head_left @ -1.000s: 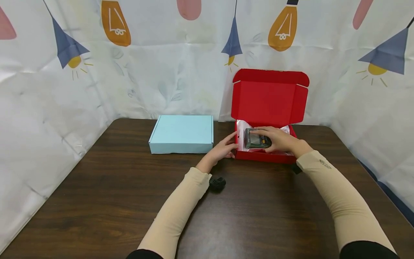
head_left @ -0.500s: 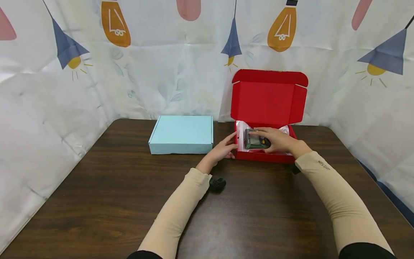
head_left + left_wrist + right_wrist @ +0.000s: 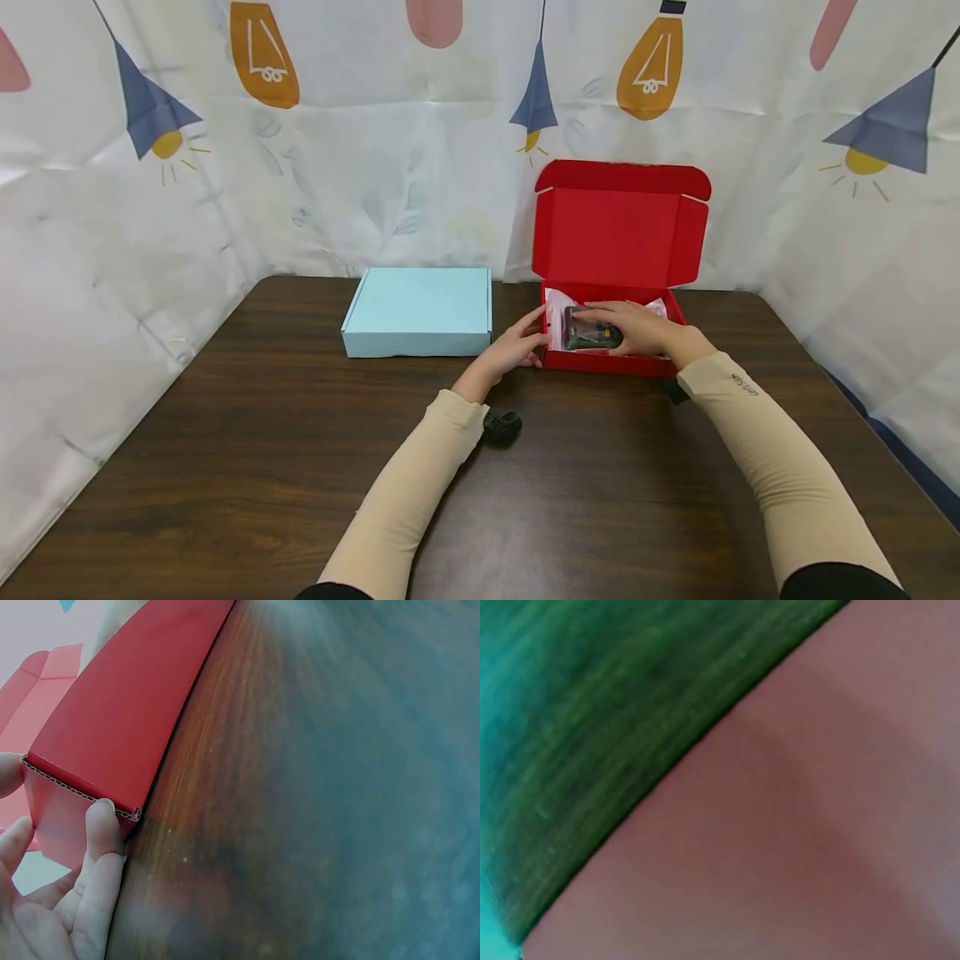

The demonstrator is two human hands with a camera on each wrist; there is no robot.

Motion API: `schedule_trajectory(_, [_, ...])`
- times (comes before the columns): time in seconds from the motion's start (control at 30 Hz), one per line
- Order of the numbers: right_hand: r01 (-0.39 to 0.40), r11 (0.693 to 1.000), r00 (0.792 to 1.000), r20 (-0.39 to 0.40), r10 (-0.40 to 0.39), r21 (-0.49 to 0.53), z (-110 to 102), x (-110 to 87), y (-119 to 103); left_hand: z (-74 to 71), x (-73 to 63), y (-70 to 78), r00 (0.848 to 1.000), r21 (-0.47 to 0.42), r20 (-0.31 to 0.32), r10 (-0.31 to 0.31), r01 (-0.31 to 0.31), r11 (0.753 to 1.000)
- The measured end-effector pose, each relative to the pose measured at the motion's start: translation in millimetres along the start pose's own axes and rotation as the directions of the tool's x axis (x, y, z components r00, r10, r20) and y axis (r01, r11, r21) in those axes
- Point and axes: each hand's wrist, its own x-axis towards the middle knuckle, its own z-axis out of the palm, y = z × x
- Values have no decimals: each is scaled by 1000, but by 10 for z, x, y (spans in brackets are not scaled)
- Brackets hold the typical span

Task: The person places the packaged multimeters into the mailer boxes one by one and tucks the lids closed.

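The red box (image 3: 619, 237) stands with its lid raised at the back right. Inside it, on pale pink padding (image 3: 556, 318), is a dark multimeter (image 3: 585, 335) with a screen and small orange buttons. My right hand (image 3: 637, 326) grips the multimeter from above, fingers over the far side and thumb at the near side. My left hand (image 3: 513, 350) touches the box's left wall with extended fingers. In the left wrist view, its fingertips (image 3: 103, 817) lie against the side by the front corner. The right wrist view shows only a blurred reddish surface (image 3: 742, 862) and table, no hand.
Left of the red box is a closed light blue box (image 3: 420, 302). Both stand near the back edge of the dark wooden table (image 3: 225, 433). A patterned white cloth (image 3: 337, 192) hangs behind. Black wrist cameras (image 3: 502, 427) sit under the forearms.
My right hand and the multimeter have sunk slightly lower into the red box. The left hand stays at the box's left wall.
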Motion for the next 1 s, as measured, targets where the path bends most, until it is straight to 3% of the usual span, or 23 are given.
schedule_trajectory(0.4, [-11,1000,999,34,12,-25,-29,-19,-30,1,-7,0,1000,1,1,1,-1,1000])
schedule_trajectory(0.6, [-33,996,999,-8,33,-79,-91,-44,-110,-22,-4,-5,1000,-1,1,-1,1,1000])
schedule_trajectory(1.0, [-29,999,999,-14,29,-38,-49,-83,-93,-1,3,19,1000,5,3,-3,3,1000])
